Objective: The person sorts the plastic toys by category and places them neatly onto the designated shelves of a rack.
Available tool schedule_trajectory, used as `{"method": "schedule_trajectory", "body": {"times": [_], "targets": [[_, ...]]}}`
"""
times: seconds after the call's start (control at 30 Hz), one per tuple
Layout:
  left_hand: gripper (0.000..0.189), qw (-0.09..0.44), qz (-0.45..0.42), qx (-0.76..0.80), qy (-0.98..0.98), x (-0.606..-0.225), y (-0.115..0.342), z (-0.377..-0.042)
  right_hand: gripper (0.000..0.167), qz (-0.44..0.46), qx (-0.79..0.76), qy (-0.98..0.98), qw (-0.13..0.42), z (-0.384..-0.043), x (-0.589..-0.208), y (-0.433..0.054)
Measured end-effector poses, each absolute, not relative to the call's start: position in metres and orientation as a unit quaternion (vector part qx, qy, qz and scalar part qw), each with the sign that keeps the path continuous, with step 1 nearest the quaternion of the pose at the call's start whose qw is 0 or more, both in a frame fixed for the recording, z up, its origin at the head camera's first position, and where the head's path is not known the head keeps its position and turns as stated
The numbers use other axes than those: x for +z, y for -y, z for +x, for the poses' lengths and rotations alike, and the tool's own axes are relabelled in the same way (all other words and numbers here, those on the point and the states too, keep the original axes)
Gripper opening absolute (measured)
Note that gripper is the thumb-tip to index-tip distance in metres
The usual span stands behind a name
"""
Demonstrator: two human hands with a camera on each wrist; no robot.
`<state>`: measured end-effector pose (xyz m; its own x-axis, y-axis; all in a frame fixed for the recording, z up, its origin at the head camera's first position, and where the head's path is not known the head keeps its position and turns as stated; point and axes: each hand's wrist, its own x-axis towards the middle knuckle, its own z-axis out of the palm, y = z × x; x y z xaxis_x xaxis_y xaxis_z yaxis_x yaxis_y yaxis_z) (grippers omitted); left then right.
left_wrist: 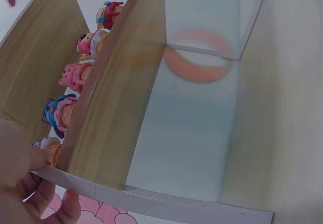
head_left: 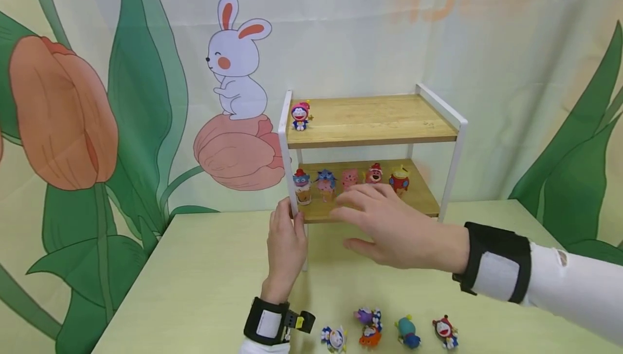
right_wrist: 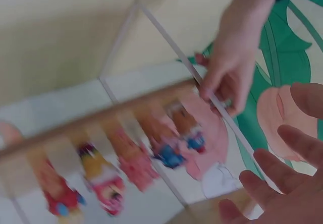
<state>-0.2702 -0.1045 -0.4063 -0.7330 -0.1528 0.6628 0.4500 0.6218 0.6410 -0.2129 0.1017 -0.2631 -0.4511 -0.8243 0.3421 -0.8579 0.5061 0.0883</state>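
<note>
My left hand (head_left: 287,240) grips the front left post of a small two-tier shelf (head_left: 379,141), at the height of its lower board, as the left wrist view also shows. Fingers spread and holding nothing, my right hand (head_left: 384,224) hovers in front of the lower board. Several ice-cream-cone figurines stand in a row there: a blue one with a red hat (head_left: 302,186), a blue one with pink (head_left: 325,182), a pink one (head_left: 349,179), a red-hatted one (head_left: 374,173) and a red one (head_left: 399,180). A pink-hooded figurine (head_left: 300,115) sits at the upper board's left end.
On the table (head_left: 204,267) near its front lie a white-and-blue figurine (head_left: 334,338), an orange and purple cluster (head_left: 370,327), a teal figurine (head_left: 408,332) and a red-hooded figurine (head_left: 445,332). A printed curtain (head_left: 340,35) with a rabbit and tulips hangs behind.
</note>
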Motion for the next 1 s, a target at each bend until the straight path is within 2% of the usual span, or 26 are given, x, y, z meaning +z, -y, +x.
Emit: {"method": "schedule_trajectory", "body": {"times": [0.57,1.0], "targets": [[0.030,0.348,-0.084,-0.424,0.832,-0.406,0.104,-0.269,0.032,0.458,0.074,0.885,0.034,-0.200,-0.364,-0.146],[0.031,0.346,-0.082,-0.424,0.833,-0.406,0.104,-0.269,0.026,0.465,0.102,0.879,0.021,-0.215,-0.420,-0.143]]}}
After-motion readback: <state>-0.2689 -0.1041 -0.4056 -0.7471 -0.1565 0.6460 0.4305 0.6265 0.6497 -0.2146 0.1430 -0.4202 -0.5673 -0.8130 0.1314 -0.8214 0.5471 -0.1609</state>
